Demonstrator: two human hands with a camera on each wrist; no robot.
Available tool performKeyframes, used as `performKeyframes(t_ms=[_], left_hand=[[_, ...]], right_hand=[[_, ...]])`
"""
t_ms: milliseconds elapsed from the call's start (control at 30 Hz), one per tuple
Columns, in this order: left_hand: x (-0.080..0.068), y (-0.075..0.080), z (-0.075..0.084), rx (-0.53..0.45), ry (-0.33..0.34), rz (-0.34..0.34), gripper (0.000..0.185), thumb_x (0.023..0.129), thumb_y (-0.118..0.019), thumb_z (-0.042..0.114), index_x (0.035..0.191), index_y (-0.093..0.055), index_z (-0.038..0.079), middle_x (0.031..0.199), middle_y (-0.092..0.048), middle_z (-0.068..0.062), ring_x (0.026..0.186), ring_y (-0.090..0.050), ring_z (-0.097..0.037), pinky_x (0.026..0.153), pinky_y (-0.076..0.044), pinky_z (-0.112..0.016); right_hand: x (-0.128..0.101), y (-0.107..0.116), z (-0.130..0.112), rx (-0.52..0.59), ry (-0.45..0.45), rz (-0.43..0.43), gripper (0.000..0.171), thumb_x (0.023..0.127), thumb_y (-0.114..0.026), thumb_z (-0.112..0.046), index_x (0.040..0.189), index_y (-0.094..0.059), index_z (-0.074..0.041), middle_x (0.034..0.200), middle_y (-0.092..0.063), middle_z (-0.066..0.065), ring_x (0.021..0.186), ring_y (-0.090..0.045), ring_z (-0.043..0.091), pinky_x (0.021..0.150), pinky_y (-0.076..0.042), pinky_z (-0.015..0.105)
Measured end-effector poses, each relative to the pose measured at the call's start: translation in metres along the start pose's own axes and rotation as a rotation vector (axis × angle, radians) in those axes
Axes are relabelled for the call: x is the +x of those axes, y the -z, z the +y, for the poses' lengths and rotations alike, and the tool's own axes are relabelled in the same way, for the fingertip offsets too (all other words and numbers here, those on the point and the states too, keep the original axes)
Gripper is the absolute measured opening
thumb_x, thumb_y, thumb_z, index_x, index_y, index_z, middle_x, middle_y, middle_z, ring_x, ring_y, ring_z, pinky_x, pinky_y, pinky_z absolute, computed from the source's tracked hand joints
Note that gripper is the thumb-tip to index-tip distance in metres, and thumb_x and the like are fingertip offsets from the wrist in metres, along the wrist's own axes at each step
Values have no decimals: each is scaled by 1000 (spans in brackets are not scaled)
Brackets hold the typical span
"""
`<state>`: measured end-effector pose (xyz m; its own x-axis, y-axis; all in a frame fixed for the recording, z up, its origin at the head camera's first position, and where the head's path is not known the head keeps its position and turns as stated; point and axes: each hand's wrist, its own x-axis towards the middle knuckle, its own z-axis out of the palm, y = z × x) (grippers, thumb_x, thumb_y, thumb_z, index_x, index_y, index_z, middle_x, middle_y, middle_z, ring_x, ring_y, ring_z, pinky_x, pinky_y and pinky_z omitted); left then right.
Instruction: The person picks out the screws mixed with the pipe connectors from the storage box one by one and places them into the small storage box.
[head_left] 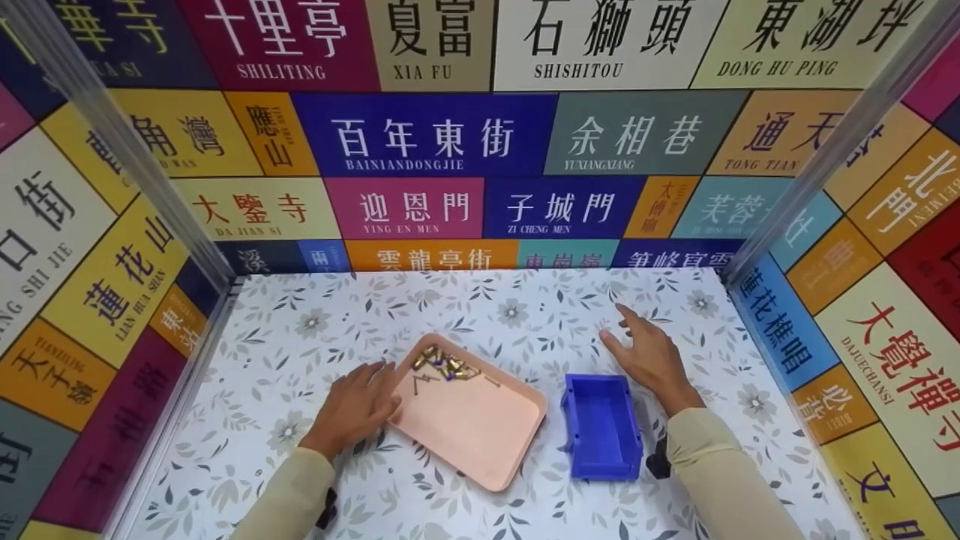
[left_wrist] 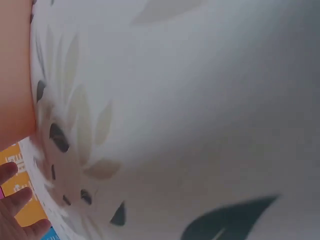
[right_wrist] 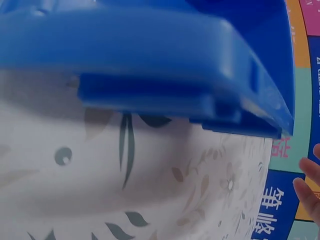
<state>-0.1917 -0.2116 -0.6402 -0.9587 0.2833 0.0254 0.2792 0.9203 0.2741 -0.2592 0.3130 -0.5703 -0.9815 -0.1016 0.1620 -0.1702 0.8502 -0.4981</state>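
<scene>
A pink tray (head_left: 472, 435) lies at a slant on the table, with several small brass-coloured pieces (head_left: 450, 365) and thin screws (head_left: 421, 385) gathered in its far left corner. Beside the tray's left edge is my left hand (head_left: 356, 405), its fingers relaxed and near the rim; whether they touch it I cannot tell. To the right of the tray stands a blue plastic bin (head_left: 604, 427) with nothing visible inside. My right hand (head_left: 651, 356) hovers past the bin's far right corner, fingers loosely extended and holding nothing. The right wrist view shows the bin's wall (right_wrist: 150, 45) up close.
The table (head_left: 300, 367) has a white cover printed with leaves and flowers. Panels with colourful place-name signs (head_left: 424, 135) enclose it at the back and both sides. Clear upright edges (head_left: 810, 142) mark the corners.
</scene>
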Motion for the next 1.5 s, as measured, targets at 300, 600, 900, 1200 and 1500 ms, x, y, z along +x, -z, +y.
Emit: performKeyframes(t_ms=[300,600,900,1200,1500], left_hand=[[-9,-18,4,-74,3,-37,73,103,-39,61,165,-17,28,166,-36,-5,155,-27,-37,121,-19,-69],[-12,-19,4,-76,34,-19,74,103,-40,60,166,-15,29,165,-38,-4,156,-27,-34,123,-14,-69],[-12,-20,8,-81,64,-46,73,104,-39,59,166,-13,31,164,-39,-6,157,-25,-33,124,-12,-67],[-11,-20,8,-92,72,-56,73,104,-39,60,166,-12,32,165,-38,-6,157,-23,-33,124,-10,-68],[-10,-20,8,-76,57,-53,73,104,-39,58,166,-14,29,164,-40,-8,156,-25,-35,123,-11,-69]], right_hand=[[-12,-5,-10,39,30,29,72,97,-54,-64,156,-44,-22,128,-69,14,110,-68,37,89,-53,61],[-14,-14,-32,133,77,65,61,98,-61,-54,148,-54,-20,117,-73,11,102,-72,32,85,-57,55],[-17,-26,-46,224,116,92,42,97,-68,-41,130,-70,-16,101,-76,5,90,-73,21,78,-61,43],[-13,-37,-64,300,192,122,32,92,-77,-32,116,-76,-11,92,-77,4,83,-74,19,70,-63,42],[-8,-50,-87,353,253,114,29,90,-79,-33,109,-78,-12,91,-78,2,80,-73,17,67,-63,37]])
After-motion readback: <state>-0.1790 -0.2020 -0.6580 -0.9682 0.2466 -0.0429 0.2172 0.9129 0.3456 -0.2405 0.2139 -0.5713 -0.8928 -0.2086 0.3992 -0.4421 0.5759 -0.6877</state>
